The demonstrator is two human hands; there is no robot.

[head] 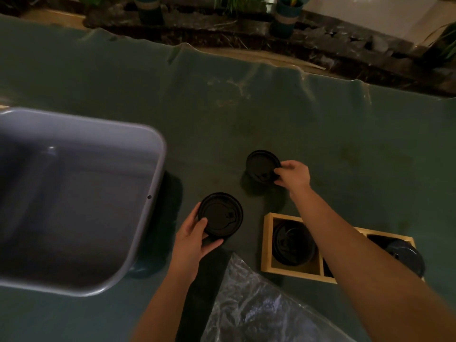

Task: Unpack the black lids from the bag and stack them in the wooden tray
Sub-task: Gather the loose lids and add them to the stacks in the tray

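This looks like a lived-in indoor room, a home or a small café corner rather than a lab or workshop, dimly lit. A dark green cloth [222, 107] covers the table, wrinkled and curling up along its far edge. Beyond that edge runs a bed of dark stones [320, 43] with potted plants, one in a teal pot [283, 23] wrapped in a pale band (the leaves are cut off by the top of the view). A grey plastic tub [81, 193] sits at the table's left edge.
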